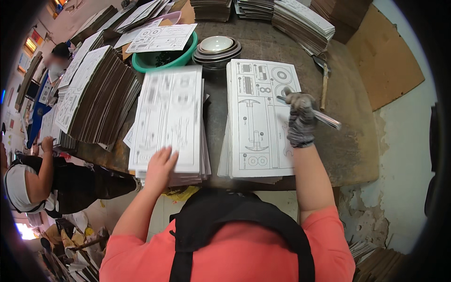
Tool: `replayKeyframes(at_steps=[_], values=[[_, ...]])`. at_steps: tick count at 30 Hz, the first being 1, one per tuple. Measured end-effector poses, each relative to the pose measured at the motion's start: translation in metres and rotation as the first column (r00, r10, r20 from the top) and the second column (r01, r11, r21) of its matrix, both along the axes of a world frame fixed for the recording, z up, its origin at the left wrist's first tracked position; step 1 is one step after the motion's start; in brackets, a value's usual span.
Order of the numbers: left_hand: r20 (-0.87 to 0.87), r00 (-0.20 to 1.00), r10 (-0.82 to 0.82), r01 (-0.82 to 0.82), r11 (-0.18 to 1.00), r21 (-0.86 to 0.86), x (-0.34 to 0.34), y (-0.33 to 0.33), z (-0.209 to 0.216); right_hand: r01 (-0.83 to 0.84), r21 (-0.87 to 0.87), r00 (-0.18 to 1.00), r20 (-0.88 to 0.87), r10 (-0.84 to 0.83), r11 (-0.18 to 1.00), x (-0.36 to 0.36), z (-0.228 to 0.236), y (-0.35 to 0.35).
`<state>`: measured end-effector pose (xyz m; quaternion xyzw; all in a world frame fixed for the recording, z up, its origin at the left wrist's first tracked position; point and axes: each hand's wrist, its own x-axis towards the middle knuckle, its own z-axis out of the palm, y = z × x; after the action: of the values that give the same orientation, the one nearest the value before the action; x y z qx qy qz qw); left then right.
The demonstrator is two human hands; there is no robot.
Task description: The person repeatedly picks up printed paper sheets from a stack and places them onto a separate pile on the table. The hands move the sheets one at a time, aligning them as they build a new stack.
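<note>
My bare left hand (pixel 162 167) lies with spread fingers over the lower edge of a white printed board (pixel 167 117) on the left stack. That board is smeared by motion. My right hand (pixel 301 120), in a grey knit glove, is closed around a shiny metal rod (pixel 329 119). The rod slants across the right edge of a second stack, whose top printed board (pixel 256 117) carries line drawings of tools and rings. Whether the rod touches that board I cannot tell.
Behind the stacks stand a green basin (pixel 164 65) with dark small pieces and nested bowls (pixel 217 47). A hammer (pixel 324 82) lies at the right. Tall stacks of boards (pixel 98 94) fill the left and back. Another person (pixel 33 183) stands at the left.
</note>
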<state>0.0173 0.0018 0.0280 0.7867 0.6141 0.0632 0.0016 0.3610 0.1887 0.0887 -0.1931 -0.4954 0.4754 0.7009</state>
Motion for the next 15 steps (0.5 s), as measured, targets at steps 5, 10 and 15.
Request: replayKeyframes(at_steps=[5,10,15], values=[[0.245,0.965,-0.09,0.135,0.975,-0.175,0.043,0.046,0.026,-0.079,-0.117,0.993,0.08,0.089,0.99,0.003,-0.049,0.026],[0.504,0.78,-0.371,0.288,0.928,0.237,0.153,0.167,0.029,-0.059,-0.17,0.99,0.116,0.08,0.984,-0.003,-0.051,0.022],[0.241,0.923,-0.3,0.245,0.941,0.232,0.193,0.198,0.006,0.088,-0.214,0.954,0.298,-0.021,0.973,-0.003,-0.046,0.01]])
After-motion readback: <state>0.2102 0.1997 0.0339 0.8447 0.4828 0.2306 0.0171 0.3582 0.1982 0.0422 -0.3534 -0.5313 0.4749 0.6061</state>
